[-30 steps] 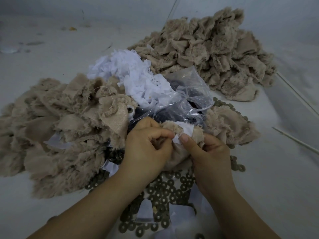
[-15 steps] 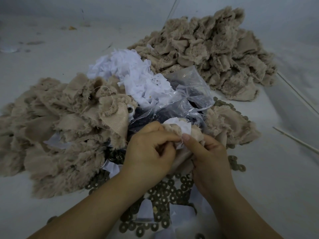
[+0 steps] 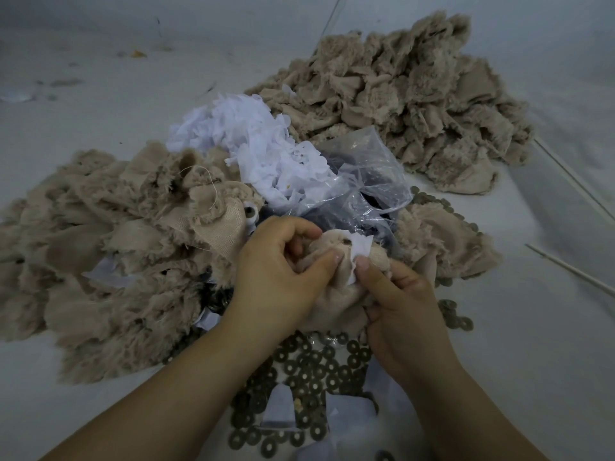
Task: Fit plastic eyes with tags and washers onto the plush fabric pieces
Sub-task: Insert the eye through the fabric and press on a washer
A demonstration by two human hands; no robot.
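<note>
Partly hidden: eye stem (image 3: 348, 241) under tag (image 3: 361, 250).

Beige plush pieces (image 3: 109, 247), white tags (image 3: 253, 141), dull-bronze washers (image 3: 309, 371).

Pale grey table (image 3: 100, 128) under everything, dull and lightly marked. Two thin light sticks on its right side: one long stick (image 3: 572, 176) running diagonally past the far right edge, one shorter stick (image 3: 569, 269) lower down, well apart from the first. Small yellowish scrap (image 3: 138, 54) far back at left, with a pale smudge (image 3: 15, 94) near the left edge.
</note>
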